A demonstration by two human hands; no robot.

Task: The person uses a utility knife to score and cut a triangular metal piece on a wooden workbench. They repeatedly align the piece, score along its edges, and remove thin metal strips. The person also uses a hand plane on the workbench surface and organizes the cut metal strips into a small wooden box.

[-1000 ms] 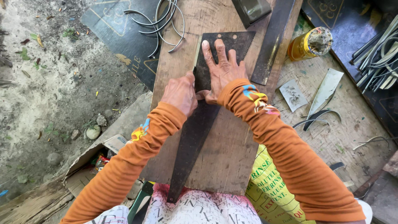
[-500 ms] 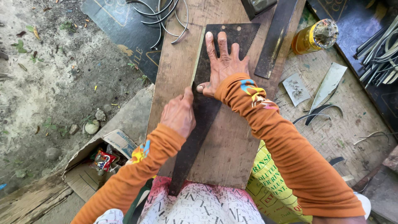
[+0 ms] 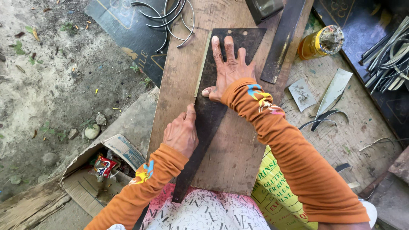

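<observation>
At the lower left an open cardboard box point(image 3: 91, 170) holds crumpled wrappers, and at the upper right stands a yellow bottle point(image 3: 317, 42) with a rough grey plug in its mouth. Down the middle of the frame a long, dark, rusty saw blade point(image 3: 213, 115), wide at the top and tapering to a point near the bottom edge, lies flat on a worn wooden plank point(image 3: 179, 72). The right hand point(image 3: 228, 72) presses on it with fingers spread, while the left hand point(image 3: 181, 134) is curled at the blade's left edge, thumb on the metal; whether it pinches anything I cannot tell.
</observation>
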